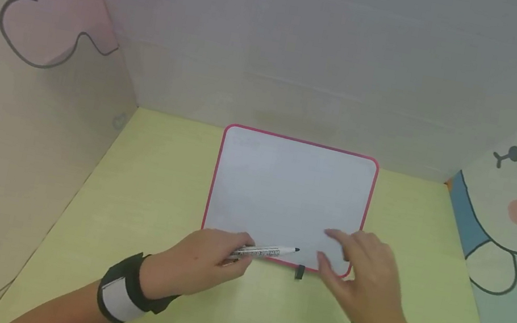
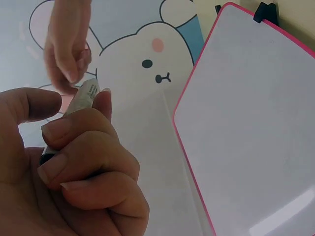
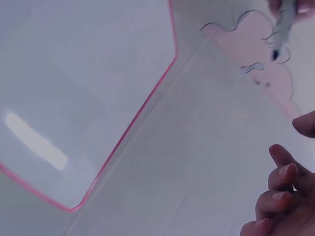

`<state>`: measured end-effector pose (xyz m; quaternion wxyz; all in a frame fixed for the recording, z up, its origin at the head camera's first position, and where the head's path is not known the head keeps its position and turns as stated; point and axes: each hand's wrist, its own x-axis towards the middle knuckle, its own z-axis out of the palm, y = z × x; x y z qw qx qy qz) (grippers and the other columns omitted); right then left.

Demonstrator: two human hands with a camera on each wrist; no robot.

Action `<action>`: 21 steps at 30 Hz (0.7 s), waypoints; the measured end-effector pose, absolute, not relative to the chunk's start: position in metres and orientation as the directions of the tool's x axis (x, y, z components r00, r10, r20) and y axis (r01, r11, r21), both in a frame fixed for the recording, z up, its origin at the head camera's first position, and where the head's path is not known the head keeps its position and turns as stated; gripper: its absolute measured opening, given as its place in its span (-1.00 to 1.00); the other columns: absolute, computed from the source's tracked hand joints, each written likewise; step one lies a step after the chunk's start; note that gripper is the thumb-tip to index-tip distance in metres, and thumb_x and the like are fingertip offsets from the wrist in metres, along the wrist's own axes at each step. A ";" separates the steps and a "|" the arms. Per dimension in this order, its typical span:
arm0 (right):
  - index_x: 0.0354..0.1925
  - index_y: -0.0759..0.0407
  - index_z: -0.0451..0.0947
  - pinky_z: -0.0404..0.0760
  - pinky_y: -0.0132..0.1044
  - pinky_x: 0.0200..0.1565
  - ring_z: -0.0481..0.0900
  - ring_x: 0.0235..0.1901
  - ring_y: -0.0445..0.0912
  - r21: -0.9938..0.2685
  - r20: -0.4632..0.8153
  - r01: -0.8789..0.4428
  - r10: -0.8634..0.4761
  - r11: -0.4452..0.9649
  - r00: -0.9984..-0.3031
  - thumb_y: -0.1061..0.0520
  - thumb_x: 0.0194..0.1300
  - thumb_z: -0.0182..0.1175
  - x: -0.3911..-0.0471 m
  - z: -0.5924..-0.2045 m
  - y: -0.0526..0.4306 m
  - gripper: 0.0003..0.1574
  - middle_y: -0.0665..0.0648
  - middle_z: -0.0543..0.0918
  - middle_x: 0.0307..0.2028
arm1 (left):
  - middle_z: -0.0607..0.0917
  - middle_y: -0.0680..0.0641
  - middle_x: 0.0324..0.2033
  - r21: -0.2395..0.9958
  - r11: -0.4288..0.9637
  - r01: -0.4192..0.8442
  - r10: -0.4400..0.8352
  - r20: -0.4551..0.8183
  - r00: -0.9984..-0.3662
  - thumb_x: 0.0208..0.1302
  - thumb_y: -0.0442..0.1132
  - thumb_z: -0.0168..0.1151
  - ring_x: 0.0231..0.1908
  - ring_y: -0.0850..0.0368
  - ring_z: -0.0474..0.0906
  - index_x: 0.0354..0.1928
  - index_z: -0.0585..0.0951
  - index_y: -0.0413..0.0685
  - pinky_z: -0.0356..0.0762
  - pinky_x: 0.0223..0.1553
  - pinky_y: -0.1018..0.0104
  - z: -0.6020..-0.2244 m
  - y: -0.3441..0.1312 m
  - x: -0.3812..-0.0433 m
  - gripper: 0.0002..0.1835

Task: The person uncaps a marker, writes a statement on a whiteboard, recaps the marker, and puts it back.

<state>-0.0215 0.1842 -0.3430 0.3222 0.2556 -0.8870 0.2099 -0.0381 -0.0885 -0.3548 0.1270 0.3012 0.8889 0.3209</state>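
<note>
My left hand (image 1: 199, 260) grips a white whiteboard marker (image 1: 265, 252), its dark tip pointing right. Fingers wrap the barrel in the left wrist view, where part of the marker (image 2: 84, 98) shows between them. My right hand (image 1: 370, 279) is beside the marker's tip, a little to the right, with thumb and forefinger apart and nothing between them. Beneath both hands lies a whiteboard (image 1: 284, 189) with a pink-red rim. A small black clip (image 1: 299, 272) sits at its near edge. The right wrist view has the right hand (image 3: 288, 191) apart from the marker (image 3: 284, 24).
The board rests on a pale yellow-green table (image 1: 169, 169). A plain wall (image 1: 306, 66) rises behind it. Side panels carry cartoon drawings, a pink shape (image 1: 48, 26) at left and a white animal face (image 1: 511, 200) at right.
</note>
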 end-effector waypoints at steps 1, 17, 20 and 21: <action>-0.14 0.17 0.63 0.22 -0.34 -0.49 0.29 -0.54 -0.18 -0.184 0.673 -0.633 -0.373 0.752 -0.639 -0.17 0.33 -0.02 -0.019 -0.342 0.175 -0.50 -0.05 0.44 -0.57 | 0.36 0.25 -0.66 0.637 0.615 0.465 0.622 -0.030 -0.782 0.34 -0.10 -0.02 -0.63 0.37 0.27 -0.21 0.51 0.20 0.29 -0.61 0.49 -0.355 -0.088 -0.039 -0.89; -0.09 0.14 0.65 0.11 -0.41 -0.60 0.37 -0.60 -0.14 0.064 0.617 -0.663 -0.552 0.746 -0.562 0.17 -0.18 0.48 -0.024 -0.371 0.116 -0.45 -0.05 0.48 -0.58 | 0.36 0.17 -0.70 0.577 0.655 0.487 0.621 -0.044 -0.782 0.41 -0.06 -0.05 -0.69 0.36 0.22 0.48 -0.10 -0.07 0.29 -0.61 0.50 -0.356 -0.077 -0.043 -0.26; -0.16 0.15 0.67 0.05 -0.44 -0.61 0.34 -0.62 -0.14 0.062 0.629 -0.658 -0.542 0.750 -0.558 0.19 -0.16 0.48 -0.027 -0.374 0.115 -0.53 -0.04 0.48 -0.60 | 0.36 0.17 -0.71 0.578 0.660 0.480 0.618 -0.055 -0.784 0.42 -0.04 -0.06 -0.69 0.35 0.24 0.49 -0.18 -0.04 0.30 -0.61 0.48 -0.357 -0.074 -0.043 -0.23; -0.19 0.15 0.67 0.04 -0.44 -0.61 0.33 -0.62 -0.15 0.059 0.630 -0.659 -0.540 0.750 -0.558 0.19 -0.16 0.49 -0.028 -0.375 0.116 -0.55 -0.04 0.49 -0.60 | 0.36 0.16 -0.72 0.582 0.661 0.474 0.618 -0.064 -0.784 0.42 -0.03 -0.07 -0.68 0.34 0.25 0.49 -0.19 -0.02 0.30 -0.61 0.48 -0.356 -0.074 -0.043 -0.23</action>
